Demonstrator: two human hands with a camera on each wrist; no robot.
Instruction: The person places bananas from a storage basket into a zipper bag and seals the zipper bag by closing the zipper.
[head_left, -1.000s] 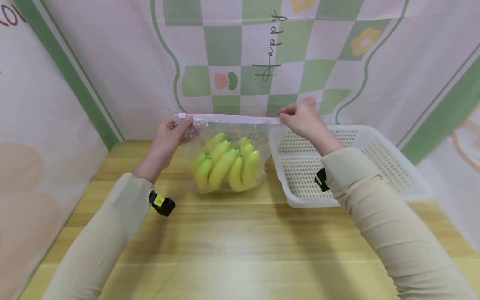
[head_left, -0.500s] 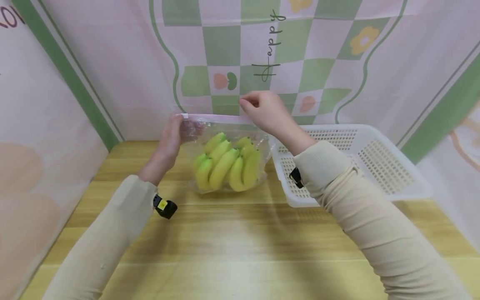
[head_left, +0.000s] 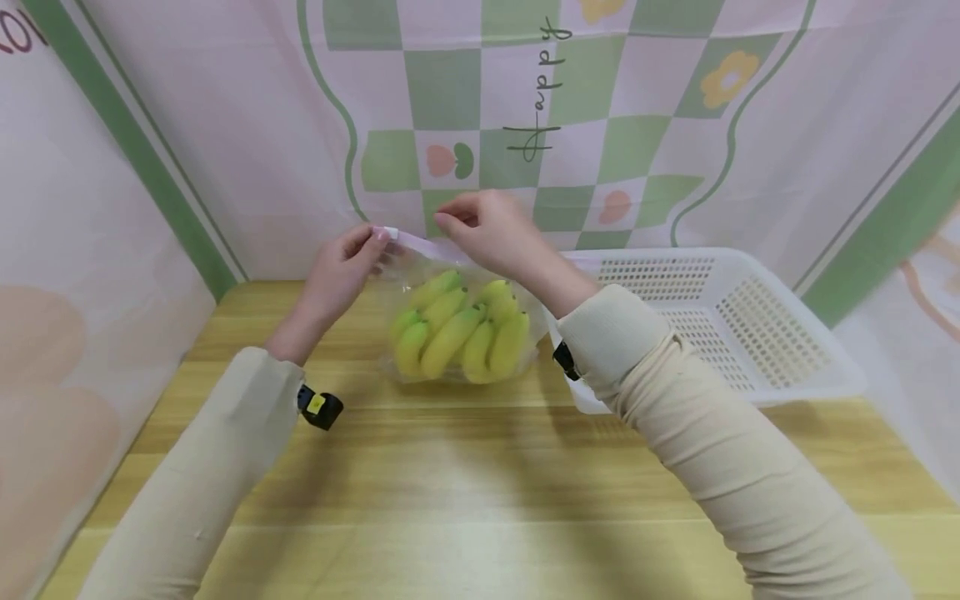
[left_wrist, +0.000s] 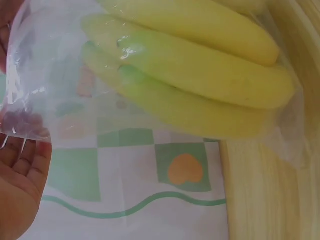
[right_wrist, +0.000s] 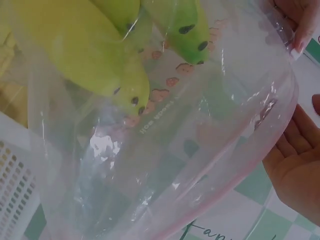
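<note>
A clear zip bag (head_left: 410,265) with a pink top strip stands on the wooden table (head_left: 442,467), its white slider (head_left: 391,233) at the left top corner. Bunched bananas (head_left: 453,337) lie inside; they also fill much of the left wrist view (left_wrist: 195,65). My left hand (head_left: 341,271) pinches that corner beside the slider. Just above the strip is my right hand (head_left: 495,233), its fingers loosely bent with nothing seen between them. In the right wrist view, my right hand (right_wrist: 295,172) is beside the bag's pink edge, thumb and fingers apart.
A white perforated plastic basket (head_left: 787,333) stands to the right of the bag, partly behind the right forearm. Behind the table hangs a patterned cloth (head_left: 450,92) with green checks. Each wrist carries a small black camera (head_left: 321,408).
My right hand has let go of the bag's right top corner and moved left above the strip. The left top corner, held by my left hand, has shifted slightly right.
</note>
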